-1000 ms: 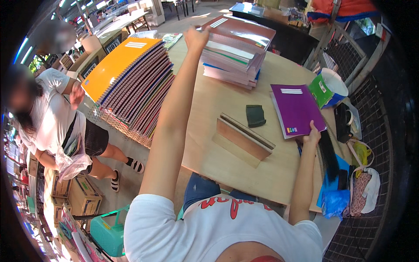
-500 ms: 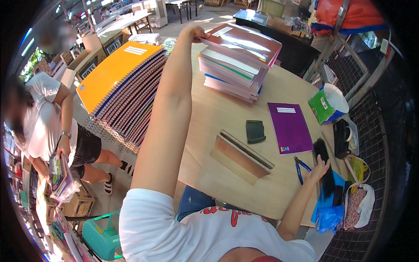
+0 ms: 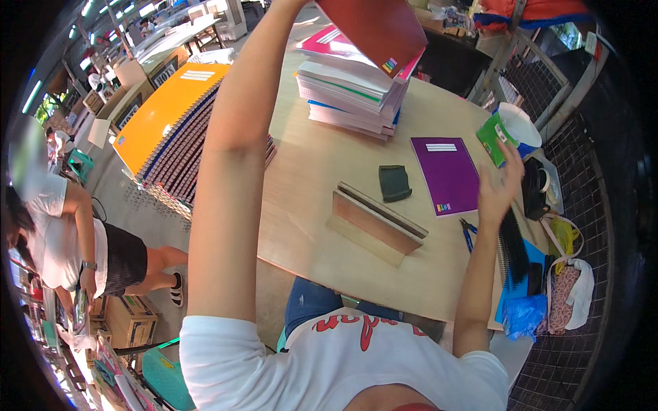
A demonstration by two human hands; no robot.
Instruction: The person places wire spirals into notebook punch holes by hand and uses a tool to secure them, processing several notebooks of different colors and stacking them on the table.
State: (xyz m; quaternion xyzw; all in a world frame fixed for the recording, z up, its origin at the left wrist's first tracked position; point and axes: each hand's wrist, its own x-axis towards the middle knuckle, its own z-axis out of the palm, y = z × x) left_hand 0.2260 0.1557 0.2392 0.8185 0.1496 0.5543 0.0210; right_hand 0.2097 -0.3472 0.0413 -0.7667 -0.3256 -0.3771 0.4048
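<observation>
At the top edge of the view, my left hand [image 3: 290, 4] grips a reddish-brown notebook [image 3: 384, 34], raised and tilted above a stack of notebooks [image 3: 346, 89]. Most of that hand is cut off by the frame. A pink cover [image 3: 325, 42] now tops the stack. My right hand [image 3: 500, 183] is raised over the right side of the table, fingers spread with nothing in them. Beside it lie a purple notebook [image 3: 445, 175] and a green and white container [image 3: 495, 137]. Below it are blue-handled pliers [image 3: 468, 234] and a bundle of black spiral coils [image 3: 513, 253].
A slotted wooden block [image 3: 377, 226] and a dark green piece [image 3: 395, 183] lie mid-table. Orange-topped spiral notebooks [image 3: 175, 109] are piled at left. A person [image 3: 75, 233] stands beyond them. A blue plastic bag [image 3: 524, 316] and pouch [image 3: 563, 298] sit at the right edge.
My left hand has lifted the reddish-brown notebook off the stack, exposing the pink cover. My right hand has moved up from beside the coils and pliers. The person at left has shifted.
</observation>
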